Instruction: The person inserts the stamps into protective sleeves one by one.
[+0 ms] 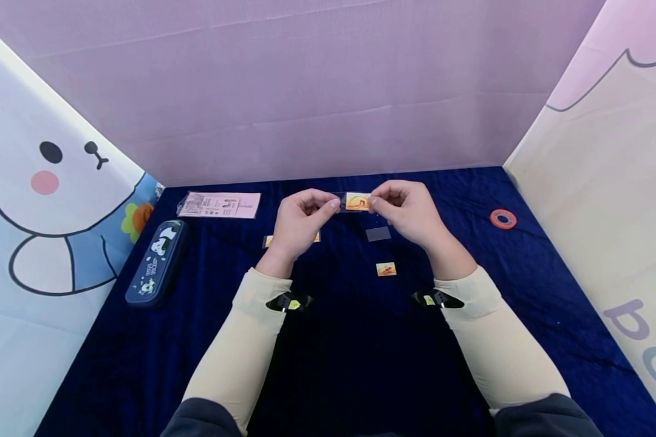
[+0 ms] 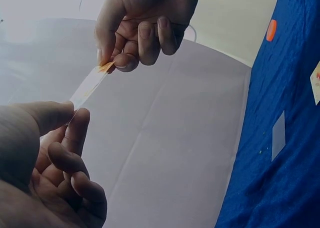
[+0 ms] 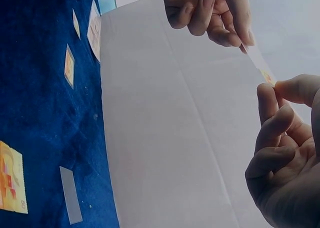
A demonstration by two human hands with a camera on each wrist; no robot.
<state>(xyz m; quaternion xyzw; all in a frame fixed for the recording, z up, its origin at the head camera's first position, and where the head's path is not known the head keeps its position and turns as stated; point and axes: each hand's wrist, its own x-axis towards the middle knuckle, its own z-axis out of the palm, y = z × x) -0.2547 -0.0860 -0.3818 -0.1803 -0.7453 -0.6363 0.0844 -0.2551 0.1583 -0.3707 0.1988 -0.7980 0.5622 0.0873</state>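
Observation:
My left hand (image 1: 299,223) pinches one end of a small clear plastic sleeve (image 2: 84,92) between thumb and forefinger. Opposite it, my right hand (image 1: 411,212) pinches the right edge of a yellow-orange postage stamp (image 1: 356,201). The stamp overlaps the sleeve, and both are held up above the cloth at the far side of the table. Below the right hand lies another clear sleeve (image 1: 378,234), with a loose stamp (image 1: 386,269) nearer to me. Two more stamps lie behind the left hand, partly hidden in the head view; one stamp (image 3: 69,67) shows in the right wrist view.
A dark blue cloth (image 1: 361,352) covers the table. At left are a navy panda pencil case (image 1: 155,264) and a pink printed packet (image 1: 221,205). A red tape roll (image 1: 503,219) lies at right. Fabric walls (image 1: 317,91) enclose the back and sides.

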